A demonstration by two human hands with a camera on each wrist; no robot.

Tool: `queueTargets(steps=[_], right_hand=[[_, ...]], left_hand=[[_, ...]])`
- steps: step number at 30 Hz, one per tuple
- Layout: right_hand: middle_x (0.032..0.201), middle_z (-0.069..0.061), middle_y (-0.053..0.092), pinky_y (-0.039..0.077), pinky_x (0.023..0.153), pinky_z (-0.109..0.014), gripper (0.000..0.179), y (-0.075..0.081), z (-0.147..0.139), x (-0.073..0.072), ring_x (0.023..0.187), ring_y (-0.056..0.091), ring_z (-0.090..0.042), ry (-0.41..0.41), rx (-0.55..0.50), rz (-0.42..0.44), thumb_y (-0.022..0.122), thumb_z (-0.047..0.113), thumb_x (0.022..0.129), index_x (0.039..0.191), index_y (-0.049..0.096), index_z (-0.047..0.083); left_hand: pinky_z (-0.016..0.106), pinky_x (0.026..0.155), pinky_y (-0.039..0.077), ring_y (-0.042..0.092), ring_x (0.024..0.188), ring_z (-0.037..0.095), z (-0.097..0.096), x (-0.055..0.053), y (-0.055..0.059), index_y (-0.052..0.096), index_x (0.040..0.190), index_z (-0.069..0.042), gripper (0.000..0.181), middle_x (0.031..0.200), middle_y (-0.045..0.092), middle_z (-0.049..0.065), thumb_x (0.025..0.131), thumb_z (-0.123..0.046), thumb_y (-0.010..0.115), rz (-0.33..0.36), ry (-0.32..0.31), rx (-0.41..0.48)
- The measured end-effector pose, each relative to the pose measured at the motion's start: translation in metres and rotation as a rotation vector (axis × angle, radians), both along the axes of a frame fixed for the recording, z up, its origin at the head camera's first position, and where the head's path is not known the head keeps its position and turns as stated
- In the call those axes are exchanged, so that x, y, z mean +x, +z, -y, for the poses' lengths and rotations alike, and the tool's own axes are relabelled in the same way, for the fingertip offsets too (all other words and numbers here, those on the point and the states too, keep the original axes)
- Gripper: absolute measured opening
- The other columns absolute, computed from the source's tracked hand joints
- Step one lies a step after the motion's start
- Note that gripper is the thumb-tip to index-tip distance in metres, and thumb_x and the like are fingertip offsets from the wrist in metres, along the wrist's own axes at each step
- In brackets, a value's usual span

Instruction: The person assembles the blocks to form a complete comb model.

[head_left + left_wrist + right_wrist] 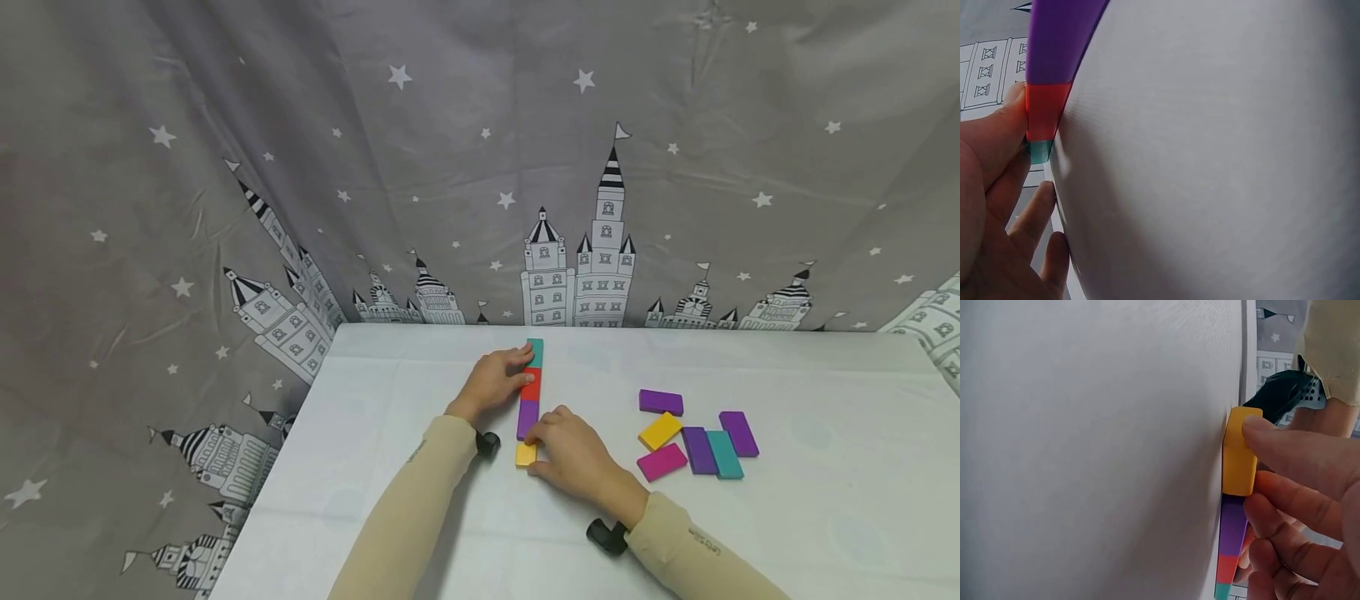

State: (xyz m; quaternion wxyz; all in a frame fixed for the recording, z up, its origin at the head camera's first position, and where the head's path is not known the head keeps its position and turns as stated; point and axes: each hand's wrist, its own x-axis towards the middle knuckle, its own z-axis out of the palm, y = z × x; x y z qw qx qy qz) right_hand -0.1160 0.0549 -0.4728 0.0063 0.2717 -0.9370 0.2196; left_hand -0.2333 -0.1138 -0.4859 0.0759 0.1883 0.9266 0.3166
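A straight row of flat blocks runs toward the person on the white table: a teal block [536, 352] at the far end, then a red block [531, 388], a purple block [528, 419] and a yellow block [526, 455] nearest. On the row's left side, the left hand [492, 382] rests its thumb on the red block and a fingertip by the teal one; its other fingers are spread in the left wrist view. From the right, the right hand [576, 452] pinches the yellow block, which meets the purple block's end in the right wrist view.
To the right lie several loose blocks: a purple one [661, 402], a yellow one [660, 432], a pink one [662, 462], a teal one [724, 454] and more purple. A grey curtain [450, 167] printed with castles hangs behind the table [847, 467].
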Motion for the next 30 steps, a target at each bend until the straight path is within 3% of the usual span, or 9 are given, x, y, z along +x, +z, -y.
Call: queueTargets(steps=[18, 26, 30], right_hand=[[0.084, 0.003, 0.063, 0.051, 0.071, -0.032, 0.028, 0.0, 0.004, -0.002, 0.082, 0.053, -0.016, -0.05, -0.038, 0.018, 0.092, 0.022, 0.072, 0.092, 0.075, 0.011], [0.086, 0.003, 0.064, 0.052, 0.073, -0.032, 0.028, 0.002, 0.001, -0.001, 0.083, 0.053, -0.015, -0.054, -0.056, 0.026, 0.091, 0.023, 0.072, 0.093, 0.075, 0.012], [0.09, 0.003, 0.066, 0.054, 0.078, -0.033, 0.029, 0.009, -0.006, 0.002, 0.089, 0.054, -0.014, -0.09, -0.12, 0.081, 0.09, 0.021, 0.074, 0.097, 0.075, 0.012]], left_hand=[[0.044, 0.119, 0.031, 0.042, 0.143, 0.023, 0.0, 0.0, 0.001, 0.057, 0.143, -0.013, 0.052, 0.152, 0.047, -0.005, 0.095, -0.026, 0.071, -0.007, -0.01, -0.007], [0.044, 0.119, 0.031, 0.043, 0.142, 0.023, 0.001, -0.001, -0.001, 0.057, 0.142, -0.012, 0.051, 0.151, 0.048, -0.004, 0.095, -0.025, 0.071, -0.027, -0.02, -0.007], [0.044, 0.118, 0.032, 0.044, 0.141, 0.024, 0.001, -0.001, -0.001, 0.058, 0.141, -0.011, 0.05, 0.151, 0.049, -0.003, 0.095, -0.024, 0.071, -0.043, -0.026, -0.001]])
